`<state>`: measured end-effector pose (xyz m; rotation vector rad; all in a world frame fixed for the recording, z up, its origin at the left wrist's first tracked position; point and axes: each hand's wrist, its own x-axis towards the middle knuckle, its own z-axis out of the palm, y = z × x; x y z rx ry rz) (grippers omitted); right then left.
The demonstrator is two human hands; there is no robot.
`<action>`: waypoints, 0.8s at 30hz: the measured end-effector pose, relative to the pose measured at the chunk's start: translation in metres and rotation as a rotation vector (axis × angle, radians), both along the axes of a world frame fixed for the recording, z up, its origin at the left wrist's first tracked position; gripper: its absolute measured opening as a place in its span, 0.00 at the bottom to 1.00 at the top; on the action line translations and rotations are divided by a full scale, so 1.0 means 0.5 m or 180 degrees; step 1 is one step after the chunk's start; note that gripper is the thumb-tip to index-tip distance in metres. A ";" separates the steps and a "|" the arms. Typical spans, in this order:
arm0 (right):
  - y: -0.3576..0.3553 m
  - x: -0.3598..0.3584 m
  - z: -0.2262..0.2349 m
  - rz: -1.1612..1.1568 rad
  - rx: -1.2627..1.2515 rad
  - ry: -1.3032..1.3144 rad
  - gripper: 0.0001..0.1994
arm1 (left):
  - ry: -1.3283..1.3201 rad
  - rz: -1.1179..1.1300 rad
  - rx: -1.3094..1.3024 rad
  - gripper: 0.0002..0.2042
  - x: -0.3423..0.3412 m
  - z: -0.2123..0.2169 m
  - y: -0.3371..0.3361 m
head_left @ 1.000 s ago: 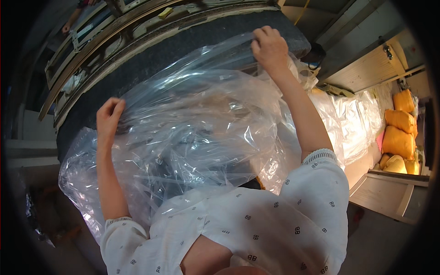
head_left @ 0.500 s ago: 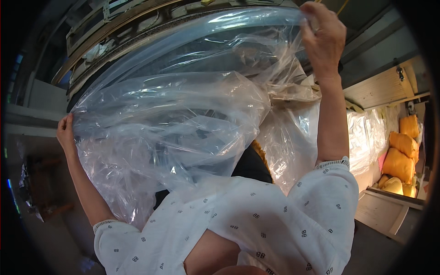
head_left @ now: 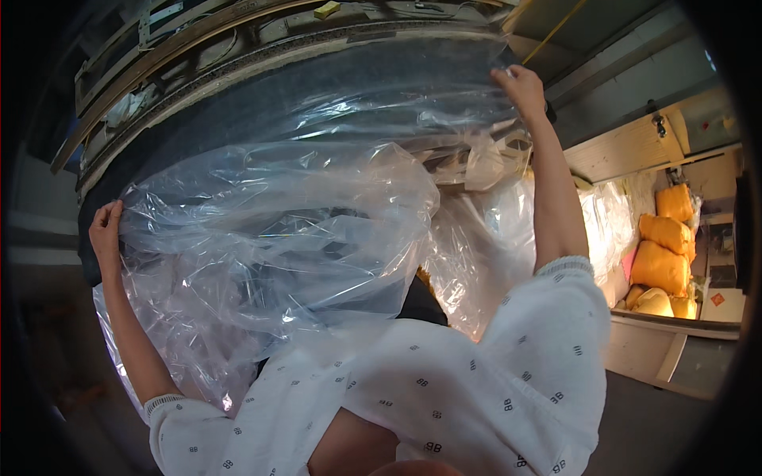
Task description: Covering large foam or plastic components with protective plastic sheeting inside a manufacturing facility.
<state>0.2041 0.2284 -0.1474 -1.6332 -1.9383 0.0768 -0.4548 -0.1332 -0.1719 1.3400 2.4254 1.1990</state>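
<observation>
A large, crumpled sheet of clear plastic film stretches between my hands and bunches down toward my lap. Fingers and thumb of my left hand are closed on the film's left edge. At the upper right, my right hand pinches its far corner. Beyond and partly beneath the film lies a dark grey flat surface, showing through it. More clear film hangs in folds at the right of my body, beside my right forearm.
Wooden slats and a rail run along the far side, with a small yellow block on them. A cream panel stands at the right. Farther off are stacked yellow-orange bundles and more shiny plastic.
The film's far edge has dropped from a raised arc onto the dark surface. My right hand has come lower and slightly left; my left hand keeps its hold.
</observation>
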 end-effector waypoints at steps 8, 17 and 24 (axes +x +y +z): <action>-0.117 -0.003 0.005 -0.0039 0.1140 -0.1509 0.12 | 0.0213 0.0217 0.0017 0.10 0.037 -0.006 0.026; -0.087 -0.034 -0.041 0.1552 -0.0217 -0.0541 0.25 | 0.0239 0.0274 0.0094 0.13 -0.022 -0.030 0.104; -0.374 0.002 -0.105 0.1526 -0.2315 0.1845 0.12 | 0.1050 0.1092 -0.0364 0.20 -0.114 -0.026 0.055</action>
